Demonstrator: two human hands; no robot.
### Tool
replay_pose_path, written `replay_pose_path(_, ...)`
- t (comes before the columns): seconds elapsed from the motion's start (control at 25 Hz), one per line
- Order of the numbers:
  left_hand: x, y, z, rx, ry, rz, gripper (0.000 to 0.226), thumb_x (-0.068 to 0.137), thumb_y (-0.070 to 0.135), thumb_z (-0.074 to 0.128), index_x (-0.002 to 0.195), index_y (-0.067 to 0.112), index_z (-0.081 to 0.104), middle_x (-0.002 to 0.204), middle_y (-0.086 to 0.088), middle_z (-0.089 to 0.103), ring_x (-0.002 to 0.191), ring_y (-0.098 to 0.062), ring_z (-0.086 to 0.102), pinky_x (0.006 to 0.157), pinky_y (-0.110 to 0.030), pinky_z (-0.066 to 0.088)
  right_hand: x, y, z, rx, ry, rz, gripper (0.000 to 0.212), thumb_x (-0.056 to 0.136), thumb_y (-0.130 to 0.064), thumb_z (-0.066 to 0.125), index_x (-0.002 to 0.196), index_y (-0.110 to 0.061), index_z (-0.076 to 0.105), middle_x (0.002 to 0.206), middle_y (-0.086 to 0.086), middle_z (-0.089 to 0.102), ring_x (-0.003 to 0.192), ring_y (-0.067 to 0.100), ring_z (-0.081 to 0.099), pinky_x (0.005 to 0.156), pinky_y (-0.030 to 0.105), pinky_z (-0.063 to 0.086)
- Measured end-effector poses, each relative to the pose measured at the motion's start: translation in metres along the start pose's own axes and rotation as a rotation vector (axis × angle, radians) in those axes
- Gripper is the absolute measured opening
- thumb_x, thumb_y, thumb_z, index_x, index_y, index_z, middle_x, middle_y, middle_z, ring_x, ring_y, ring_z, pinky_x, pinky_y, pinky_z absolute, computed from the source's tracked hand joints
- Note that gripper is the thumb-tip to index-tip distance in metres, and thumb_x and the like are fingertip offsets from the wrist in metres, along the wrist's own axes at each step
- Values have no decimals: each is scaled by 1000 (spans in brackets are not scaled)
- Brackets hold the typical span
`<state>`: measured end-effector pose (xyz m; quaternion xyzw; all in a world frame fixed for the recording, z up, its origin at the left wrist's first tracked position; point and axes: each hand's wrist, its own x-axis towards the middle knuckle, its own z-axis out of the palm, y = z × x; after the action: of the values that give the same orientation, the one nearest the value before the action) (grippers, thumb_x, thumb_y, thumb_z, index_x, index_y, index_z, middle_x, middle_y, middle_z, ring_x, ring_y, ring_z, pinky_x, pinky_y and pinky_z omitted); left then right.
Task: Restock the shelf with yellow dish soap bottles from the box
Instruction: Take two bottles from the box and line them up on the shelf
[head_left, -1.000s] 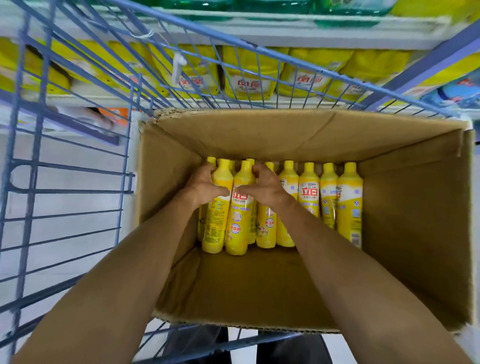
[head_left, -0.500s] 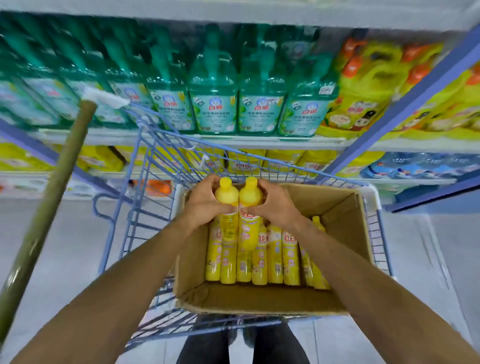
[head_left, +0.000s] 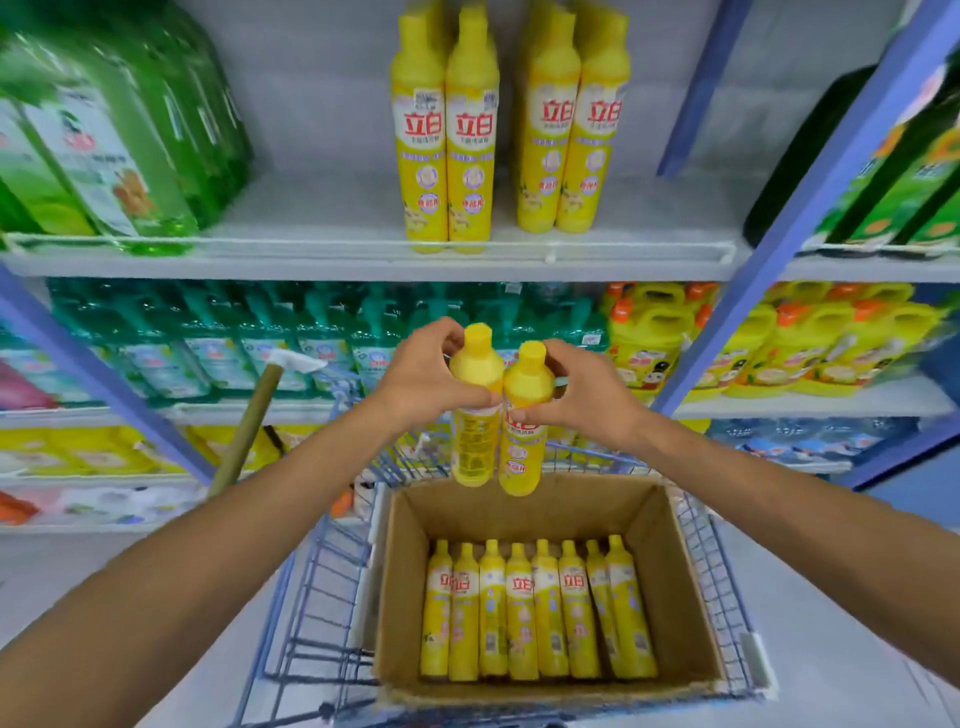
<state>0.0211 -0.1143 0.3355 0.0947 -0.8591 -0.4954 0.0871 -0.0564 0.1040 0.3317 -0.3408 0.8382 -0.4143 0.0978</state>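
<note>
My left hand (head_left: 422, 373) grips the neck of one yellow dish soap bottle (head_left: 471, 436). My right hand (head_left: 574, 394) grips a second yellow bottle (head_left: 522, 452) right beside it. Both bottles hang upright, touching, above the open cardboard box (head_left: 670, 582). Several more yellow bottles (head_left: 535, 613) lie in a row on the box floor. Higher up, the white shelf (head_left: 332, 249) carries several of the same yellow bottles (head_left: 498, 135) standing in two pairs.
The box sits in a blue wire cart (head_left: 311, 613). Green bottles (head_left: 109, 140) stand at the shelf's left and teal pump bottles (head_left: 249, 343) fill the shelf below. A wooden pole (head_left: 244, 431) leans left of the cart. Blue uprights (head_left: 810, 208) frame the shelving.
Both hands have lifted the two bottles out of the box and raised them in front of the shelves. My view has tilted up, showing the upper shelf with yellow bottles.
</note>
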Motion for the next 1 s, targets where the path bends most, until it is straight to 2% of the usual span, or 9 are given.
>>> replay_pose_path(0.12,-2,29,-11,-17,15,19,72,38,50,93,97,23,61,98,-2,69,93,-26,67,80,-54,56,4,-17,-26,12,25,-12,57,60,-39,96,102,-18,64,97,-2,73,95,22,69,78,47,56)
replay_pose_path(0.24,4,58,-17,-56,27,30,73,38,51,94,99,23,65,98,0,73,93,-23,70,80,-54,57,10,-27,-51,53,43,-27,58,56,-48,93,101,-23,67,96,-5,75,94,19,72,78,48,59)
replay_pose_path(0.36,19,94,-22,-117,44,74,74,40,45,99,101,20,67,97,-3,75,92,-24,72,80,-53,58,26,-37,-87,86,73,-70,52,58,-43,94,98,-21,69,95,-4,76,94,19,73,79,44,60)
replay_pose_path(0.52,53,147,-28,-133,103,155,71,42,41,98,102,17,69,95,-5,76,89,-28,72,81,-53,59,58,-53,-145,182,97,-141,51,66,-21,95,112,-17,71,103,-2,78,97,14,74,84,30,58)
replay_pose_path(0.68,92,190,-34,-138,191,212,66,47,35,98,103,13,71,96,-4,77,90,-27,73,82,-49,60,95,-66,-193,208,138,-231,58,66,-22,95,119,-18,72,108,-1,78,101,18,74,94,41,59)
replay_pose_path(0.8,122,210,-40,-155,236,235,60,53,25,99,104,11,71,95,-4,77,89,-21,74,78,-41,62,120,-70,-215,229,191,-265,56,68,-18,94,120,-14,72,109,1,78,103,18,74,95,39,58)
replay_pose_path(0.92,151,220,-45,-128,281,240,65,50,30,100,105,12,71,95,-1,76,89,-16,73,74,-33,60,141,-70,-224,232,241,-268,57,70,-20,93,122,-14,71,111,0,77,104,14,73,95,37,59)
replay_pose_path(1.0,169,219,-45,-117,299,229,68,48,33,100,106,13,71,96,0,76,89,-14,73,75,-34,61,155,-66,-224,217,260,-243,57,70,-21,92,122,-13,70,111,0,77,103,14,73,94,38,59)
